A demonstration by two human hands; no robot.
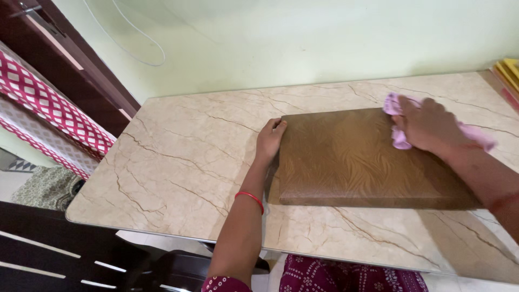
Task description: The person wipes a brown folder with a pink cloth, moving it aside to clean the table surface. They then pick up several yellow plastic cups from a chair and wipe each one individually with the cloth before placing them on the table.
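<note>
1. We see a brown board (357, 159) with a faint leaf-like grain lying flat on a marble-patterned table (184, 162), toward the table's right half and closer to its far edge than to the near one.
2. Our left hand (269, 139) rests against the board's left edge, fingers curled loosely over the upper left corner, touching the board rather than lifting it.
3. A red bangle (250, 197) sits on the left wrist, above the table just beside the board's near left corner.
4. Our right hand (427, 125) lies palm down on the board's far right corner, fingers closed over a pink cloth (400, 138) and pressing it against the wood.
5. Parts of the cloth stick out from under the hand on both sides, at the left by the fingers and at the right past the wrist, onto the table.
6. A pale green wall (303, 38) stands behind the table, with a thin white cable (141, 35) hanging in a loop on it.
7. At the left, a red and white patterned fabric (48, 108) hangs beside a dark wooden door (81, 65).
8. Yellow flat items (508, 73) show at the table's far right corner; we cannot tell what they are.
</note>
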